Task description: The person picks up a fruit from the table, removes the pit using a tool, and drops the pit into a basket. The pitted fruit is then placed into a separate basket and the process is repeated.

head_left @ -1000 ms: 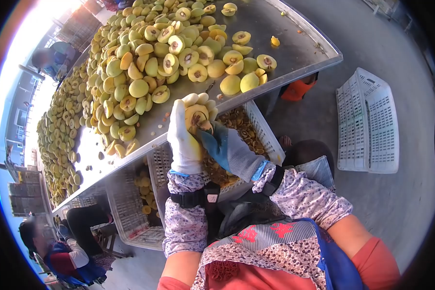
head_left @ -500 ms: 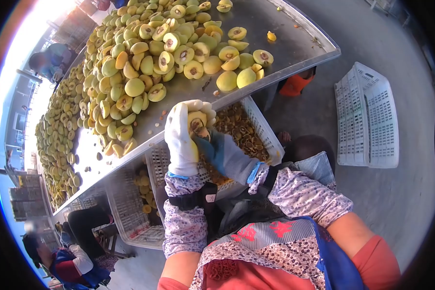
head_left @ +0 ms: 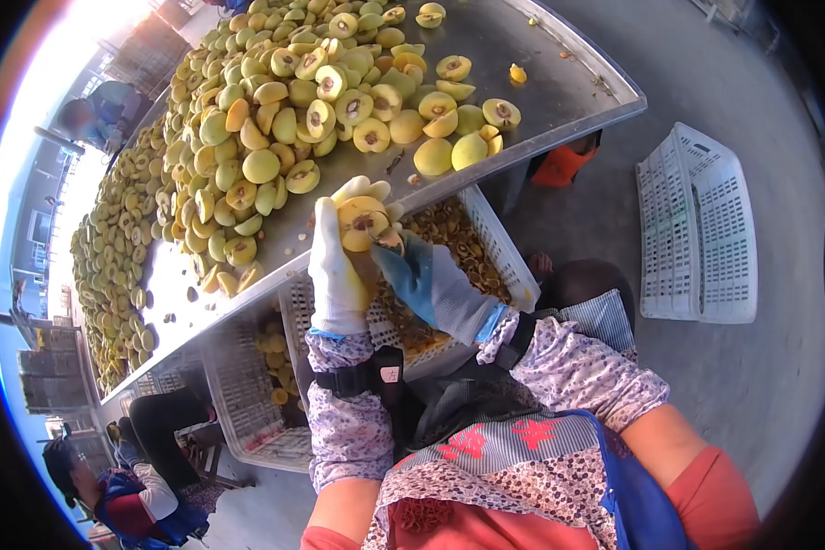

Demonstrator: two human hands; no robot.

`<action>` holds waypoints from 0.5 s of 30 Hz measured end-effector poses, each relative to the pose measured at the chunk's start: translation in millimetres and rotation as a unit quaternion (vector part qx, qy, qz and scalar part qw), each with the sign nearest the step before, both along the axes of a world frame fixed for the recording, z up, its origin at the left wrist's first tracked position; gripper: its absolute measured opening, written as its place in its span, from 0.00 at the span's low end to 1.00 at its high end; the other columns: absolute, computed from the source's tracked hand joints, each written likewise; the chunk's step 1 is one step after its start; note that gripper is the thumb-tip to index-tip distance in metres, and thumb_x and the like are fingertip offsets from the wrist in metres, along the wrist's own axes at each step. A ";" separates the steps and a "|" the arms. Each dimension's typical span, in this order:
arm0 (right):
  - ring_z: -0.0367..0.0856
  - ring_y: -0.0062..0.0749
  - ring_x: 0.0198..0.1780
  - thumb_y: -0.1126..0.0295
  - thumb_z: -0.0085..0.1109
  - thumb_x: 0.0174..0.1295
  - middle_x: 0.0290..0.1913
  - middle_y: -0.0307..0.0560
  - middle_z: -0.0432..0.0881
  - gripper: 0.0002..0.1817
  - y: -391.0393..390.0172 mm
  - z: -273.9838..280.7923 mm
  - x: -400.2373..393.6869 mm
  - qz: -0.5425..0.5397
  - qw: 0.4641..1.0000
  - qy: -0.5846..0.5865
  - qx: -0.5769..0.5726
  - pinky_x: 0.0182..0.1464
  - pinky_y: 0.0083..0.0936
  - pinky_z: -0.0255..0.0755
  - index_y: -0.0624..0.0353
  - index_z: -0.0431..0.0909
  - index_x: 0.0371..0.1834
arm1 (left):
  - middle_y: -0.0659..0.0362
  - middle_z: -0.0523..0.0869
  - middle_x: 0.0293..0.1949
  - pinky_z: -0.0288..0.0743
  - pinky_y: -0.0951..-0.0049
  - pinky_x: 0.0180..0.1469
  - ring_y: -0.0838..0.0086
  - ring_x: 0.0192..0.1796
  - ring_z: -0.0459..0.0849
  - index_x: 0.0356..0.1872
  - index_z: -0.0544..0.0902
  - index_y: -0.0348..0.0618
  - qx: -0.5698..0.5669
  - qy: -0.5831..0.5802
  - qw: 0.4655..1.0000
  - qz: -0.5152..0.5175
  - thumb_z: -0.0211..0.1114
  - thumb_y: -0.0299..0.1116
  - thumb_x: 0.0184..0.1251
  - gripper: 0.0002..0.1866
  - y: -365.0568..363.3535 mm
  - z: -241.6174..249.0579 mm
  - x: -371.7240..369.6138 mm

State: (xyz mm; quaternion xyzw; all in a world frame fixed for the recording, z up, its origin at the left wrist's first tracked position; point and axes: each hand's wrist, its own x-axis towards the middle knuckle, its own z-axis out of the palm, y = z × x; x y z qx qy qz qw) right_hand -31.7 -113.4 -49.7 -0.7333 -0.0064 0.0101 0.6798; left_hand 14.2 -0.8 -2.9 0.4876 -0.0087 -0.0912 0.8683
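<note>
My left hand (head_left: 341, 261), in a white glove, is closed around a yellow peach half (head_left: 362, 223), its cut face and brown centre turned up toward me. Close against the lower right of that fruit is my right hand (head_left: 431, 282) in a blue-and-grey glove, fingers bent together. A small brown piece (head_left: 390, 241) shows at its fingertips; whether it is a pit or a tool tip I cannot make out. Just beyond both hands, a large heap of halved yellow-green peaches (head_left: 261, 165) covers much of the metal table (head_left: 513, 50).
Under the table edge stands a white crate (head_left: 500, 236) of brown scraps. Left of it, another crate (head_left: 243, 403) holds some fruit. White stacked crates (head_left: 697, 229) stand on the floor at right. One person (head_left: 147, 495) sits at lower left; another (head_left: 101, 115) is across the table.
My left hand has lifted slightly and turned the peach half so more of its cut face shows. My right hand has drawn slightly down and right from the fruit's middle.
</note>
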 end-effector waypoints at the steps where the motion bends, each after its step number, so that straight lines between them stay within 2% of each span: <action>1: 0.86 0.43 0.32 0.53 0.56 0.74 0.29 0.51 0.84 0.20 -1.1 5.8 -1.9 -0.010 0.998 -0.045 -0.032 0.32 0.34 0.76 0.61 0.79 0.48 | 0.46 0.83 0.55 0.81 0.62 0.55 0.60 0.51 0.85 0.63 0.75 0.37 0.000 0.001 1.000 0.000 0.44 0.54 0.82 0.29 0.1 -0.2 -1.0; 2: 0.87 0.50 0.32 0.53 0.54 0.74 0.28 0.53 0.84 0.19 -1.9 8.9 -3.0 -0.019 0.994 -0.090 -0.065 0.29 0.37 0.75 0.60 0.80 0.49 | 0.47 0.84 0.52 0.81 0.65 0.52 0.62 0.47 0.85 0.61 0.76 0.36 0.030 0.007 0.999 0.014 0.43 0.57 0.82 0.31 -0.2 1.6 -2.0; 3: 0.87 0.50 0.32 0.53 0.54 0.74 0.28 0.53 0.84 0.19 -2.6 7.6 -2.4 -0.019 0.994 -0.090 -0.065 0.29 0.37 0.75 0.60 0.80 0.49 | 0.48 0.86 0.49 0.81 0.67 0.49 0.65 0.43 0.85 0.59 0.78 0.36 0.060 0.013 0.998 0.028 0.41 0.59 0.81 0.34 -0.6 3.0 -2.5; 5: 0.87 0.52 0.32 0.55 0.55 0.74 0.28 0.53 0.84 0.17 -4.2 3.8 -1.1 0.004 0.976 -0.145 -0.164 0.27 0.38 0.76 0.56 0.78 0.52 | 0.48 0.86 0.47 0.81 0.67 0.49 0.65 0.42 0.85 0.57 0.79 0.35 0.083 -0.006 0.996 0.031 0.41 0.62 0.80 0.36 -3.1 1.1 -3.1; 8: 0.86 0.55 0.32 0.53 0.55 0.73 0.27 0.54 0.84 0.17 -4.9 12.7 -5.9 -0.020 0.971 -0.156 -0.181 0.28 0.42 0.77 0.53 0.78 0.53 | 0.49 0.87 0.43 0.80 0.70 0.46 0.67 0.40 0.84 0.54 0.80 0.34 0.109 -0.024 0.993 0.044 0.39 0.64 0.79 0.38 -7.5 -3.9 -4.5; 9: 0.86 0.55 0.32 0.53 0.55 0.73 0.27 0.54 0.84 0.17 -5.4 15.6 -5.5 -0.021 0.971 -0.155 -0.181 0.28 0.42 0.77 0.53 0.78 0.53 | 0.50 0.87 0.42 0.80 0.72 0.43 0.70 0.39 0.84 0.54 0.81 0.34 0.112 -0.025 0.992 0.054 0.38 0.64 0.80 0.39 -8.5 -4.7 -4.8; 11: 0.84 0.64 0.37 0.56 0.59 0.70 0.31 0.64 0.84 0.19 -6.7 19.4 -3.6 -0.018 0.988 -0.058 -0.141 0.33 0.46 0.77 0.61 0.78 0.50 | 0.51 0.87 0.41 0.80 0.73 0.42 0.71 0.38 0.83 0.53 0.81 0.34 0.150 -0.048 0.985 0.075 0.39 0.64 0.80 0.39 -9.9 -4.5 -5.4; 13: 0.84 0.63 0.36 0.55 0.59 0.70 0.31 0.64 0.84 0.18 -8.3 13.8 -5.3 -0.018 0.983 -0.056 -0.174 0.33 0.47 0.77 0.60 0.78 0.49 | 0.52 0.86 0.40 0.79 0.73 0.40 0.72 0.36 0.82 0.53 0.81 0.33 0.188 -0.071 0.975 0.096 0.39 0.64 0.80 0.39 -10.0 -3.6 -6.8; 15: 0.84 0.63 0.35 0.55 0.59 0.70 0.30 0.63 0.84 0.18 -9.2 7.5 -5.2 -0.016 0.977 -0.054 -0.208 0.33 0.47 0.77 0.60 0.78 0.48 | 0.50 0.87 0.42 0.79 0.71 0.48 0.70 0.39 0.83 0.53 0.81 0.33 0.215 -0.073 0.969 0.096 0.39 0.66 0.79 0.40 -8.6 -1.5 -8.2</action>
